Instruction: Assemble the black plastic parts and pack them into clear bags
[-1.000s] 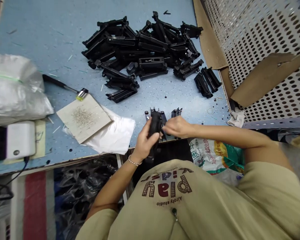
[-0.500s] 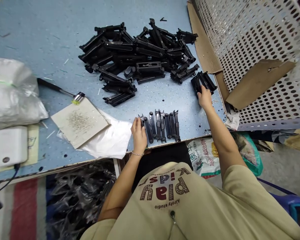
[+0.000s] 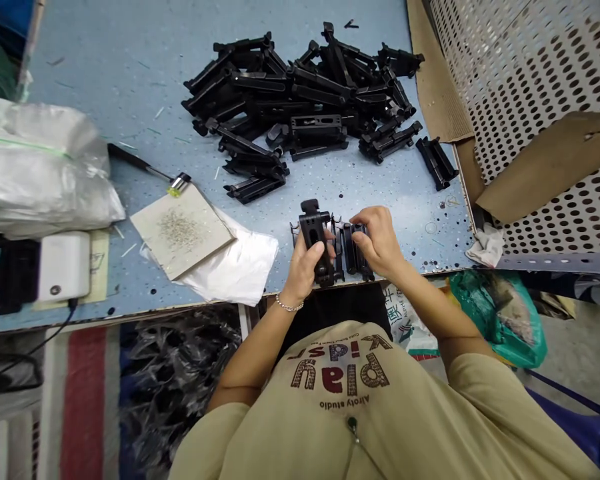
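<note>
Fronting a “play” shirt [image 3: 365, 410], the hands differ: left [image 3: 301, 268] clasped round a black part [image 3: 311, 230], right [image 3: 381, 241] half-curled, hold unclear.

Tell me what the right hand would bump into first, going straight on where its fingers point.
Probably the black part held in the left hand, though the right hand might brush the row of black parts below first; depth is unclear.

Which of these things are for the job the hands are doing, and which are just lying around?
Probably for the job:
black part held in the left hand
row of black pieces by the right hand
heap of black parts

Probably just lying around:
black-handled hammer
gritty square board
white plastic bag
white box with a cable
</note>
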{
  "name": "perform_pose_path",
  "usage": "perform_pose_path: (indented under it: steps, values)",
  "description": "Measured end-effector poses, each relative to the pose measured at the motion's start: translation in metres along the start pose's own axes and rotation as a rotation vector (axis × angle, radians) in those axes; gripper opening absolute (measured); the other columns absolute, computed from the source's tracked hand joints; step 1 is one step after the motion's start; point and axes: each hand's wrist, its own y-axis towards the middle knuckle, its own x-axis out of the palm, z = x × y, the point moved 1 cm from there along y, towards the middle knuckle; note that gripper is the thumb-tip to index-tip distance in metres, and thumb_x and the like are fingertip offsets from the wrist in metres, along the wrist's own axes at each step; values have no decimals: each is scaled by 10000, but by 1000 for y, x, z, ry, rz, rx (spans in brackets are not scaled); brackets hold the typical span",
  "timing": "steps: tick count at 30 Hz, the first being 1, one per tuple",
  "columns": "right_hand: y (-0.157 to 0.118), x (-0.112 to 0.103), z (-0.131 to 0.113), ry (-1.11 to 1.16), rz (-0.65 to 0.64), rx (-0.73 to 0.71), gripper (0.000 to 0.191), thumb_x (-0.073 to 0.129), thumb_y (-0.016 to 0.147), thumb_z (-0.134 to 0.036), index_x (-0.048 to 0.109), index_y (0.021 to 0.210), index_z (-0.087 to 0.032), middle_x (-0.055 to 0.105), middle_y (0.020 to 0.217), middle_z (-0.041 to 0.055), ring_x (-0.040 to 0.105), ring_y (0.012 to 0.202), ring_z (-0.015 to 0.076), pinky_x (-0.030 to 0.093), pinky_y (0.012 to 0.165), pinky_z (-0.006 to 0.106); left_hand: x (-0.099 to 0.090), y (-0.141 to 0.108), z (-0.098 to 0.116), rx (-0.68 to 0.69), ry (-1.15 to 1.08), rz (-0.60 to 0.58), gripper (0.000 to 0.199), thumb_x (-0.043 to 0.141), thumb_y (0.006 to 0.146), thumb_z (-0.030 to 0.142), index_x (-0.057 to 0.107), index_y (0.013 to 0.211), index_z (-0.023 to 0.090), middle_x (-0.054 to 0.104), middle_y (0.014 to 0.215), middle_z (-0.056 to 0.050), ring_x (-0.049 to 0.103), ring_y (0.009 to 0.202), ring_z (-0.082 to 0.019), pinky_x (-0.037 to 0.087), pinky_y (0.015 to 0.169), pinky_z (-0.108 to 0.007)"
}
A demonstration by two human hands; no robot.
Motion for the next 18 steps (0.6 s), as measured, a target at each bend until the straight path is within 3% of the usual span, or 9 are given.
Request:
perform_pose_path:
  steps: [3,5,7,9,12,14,16,18]
  values:
    - [21,-15,12,-86,-119,-142,614,259,1064,-687,621,1157,-200,636,1084,130,552,1017,275,489,899,448,-5,-11,5,-102,19,-156,482,692,912,550,576,1248,225,685,963,-39,620,719,-136,531,643,-262]
    - [30,-19,13,-59,-226,-196,617,238,1068,-683,623,1055,-201,642,989,113,545,920,253,482,825,413,-7,-16,9,-118,36,-214,536,753,882,509,553,1298,237,684,1060,-54,643,772,-140,542,668,-259]
    - [34,-17,9,63,-296,-165,591,265,1064,-686,597,945,-212,623,876,75,530,817,216,465,755,371,-6,-18,14,-134,33,-243,523,766,877,502,564,1281,240,670,1159,-73,666,783,-140,556,652,-259]
    - [34,-10,4,285,-328,-25,547,348,1042,-696,545,848,-224,565,752,21,488,691,169,433,661,324,-3,-17,17,-155,30,-246,471,758,884,503,584,1226,230,671,1144,-69,669,727,-128,555,599,-254]
    - [30,5,1,690,-379,316,519,389,1026,-678,417,736,-249,383,583,-62,318,504,113,310,489,273,-1,-13,18,-149,37,-167,440,781,869,475,601,1178,218,685,1007,-36,667,665,-119,563,570,-251]
    - [26,12,-1,846,-458,467,520,328,1038,-670,378,720,-261,300,543,-86,238,459,104,244,437,265,-2,-10,17,-152,9,-89,447,805,842,474,609,1144,210,686,886,-12,668,639,-124,565,562,-248]
    - [21,14,-6,825,-544,446,533,317,1041,-674,436,746,-247,368,569,-66,313,480,109,292,455,263,-6,-5,16,-175,-39,-9,442,812,824,500,612,1076,197,679,783,1,662,609,-126,553,545,-238]
    - [14,12,-14,647,-599,267,536,390,1021,-696,514,807,-221,517,688,-4,466,603,136,396,552,282,-12,-2,18,-200,-79,59,437,799,825,529,609,1019,186,675,722,2,648,585,-118,537,534,-223]
